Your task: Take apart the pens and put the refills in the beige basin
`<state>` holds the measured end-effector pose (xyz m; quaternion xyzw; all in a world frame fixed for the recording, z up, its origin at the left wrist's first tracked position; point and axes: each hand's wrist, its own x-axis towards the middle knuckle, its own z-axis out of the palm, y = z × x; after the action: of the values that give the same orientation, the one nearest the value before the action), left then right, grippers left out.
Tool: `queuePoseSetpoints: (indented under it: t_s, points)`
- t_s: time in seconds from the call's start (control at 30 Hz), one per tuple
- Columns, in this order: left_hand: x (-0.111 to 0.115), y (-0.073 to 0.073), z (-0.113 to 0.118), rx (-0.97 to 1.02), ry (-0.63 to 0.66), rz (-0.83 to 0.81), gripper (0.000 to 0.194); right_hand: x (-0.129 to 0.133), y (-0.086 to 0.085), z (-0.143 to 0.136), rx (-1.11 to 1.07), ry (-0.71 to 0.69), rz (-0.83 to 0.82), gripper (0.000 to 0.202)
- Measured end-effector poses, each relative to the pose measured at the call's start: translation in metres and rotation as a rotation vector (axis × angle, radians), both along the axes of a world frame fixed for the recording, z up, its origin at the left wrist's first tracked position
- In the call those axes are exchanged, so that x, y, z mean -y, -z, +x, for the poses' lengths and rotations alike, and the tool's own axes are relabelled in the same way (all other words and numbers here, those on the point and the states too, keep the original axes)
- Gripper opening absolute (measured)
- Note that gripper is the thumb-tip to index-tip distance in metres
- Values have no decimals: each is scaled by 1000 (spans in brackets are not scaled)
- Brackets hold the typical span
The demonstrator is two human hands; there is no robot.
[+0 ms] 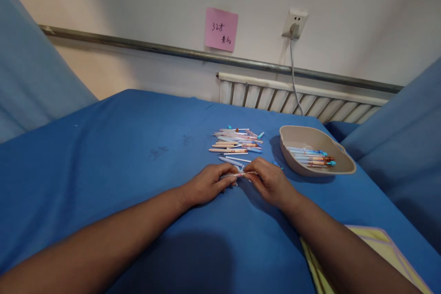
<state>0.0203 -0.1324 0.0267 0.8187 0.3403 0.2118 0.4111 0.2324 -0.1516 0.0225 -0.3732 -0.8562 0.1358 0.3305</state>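
Note:
Between my two hands runs a slim pen (241, 174) with a pinkish pattern, roughly level above the blue cloth. My left hand (211, 184) pinches its left end between thumb and fingers. Its right end is in the closed fingers of my right hand (271, 181). Just beyond my hands lies a loose pile of pens, pen parts and thin white refills (236, 141). A light blue pen part (231, 161) lies nearest my fingers. Small pieces under my hands are partly hidden.
To the right stands a beige basin (288, 158) holding several pens (312, 158). A yellow cloth (386, 250) lies under my right forearm. Behind the blue-covered table (138, 138) are a radiator (255, 96), a metal rail and a socket with a plugged cable. Blue curtains hang at both sides.

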Motion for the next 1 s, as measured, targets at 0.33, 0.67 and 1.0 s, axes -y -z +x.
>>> queuePoseSetpoints:
  t_s: [0.33,0.67,1.0]
  points:
    - [0,-2,0,-37,4,65,28,-1,2,0,3,-4,-21,14]
    - [1,2,-2,-109,39,190,28,-3,8,3,111,-5,-137,17]
    - [-4,-2,-3,-125,35,154,30,-1,4,4,174,33,-90,22]
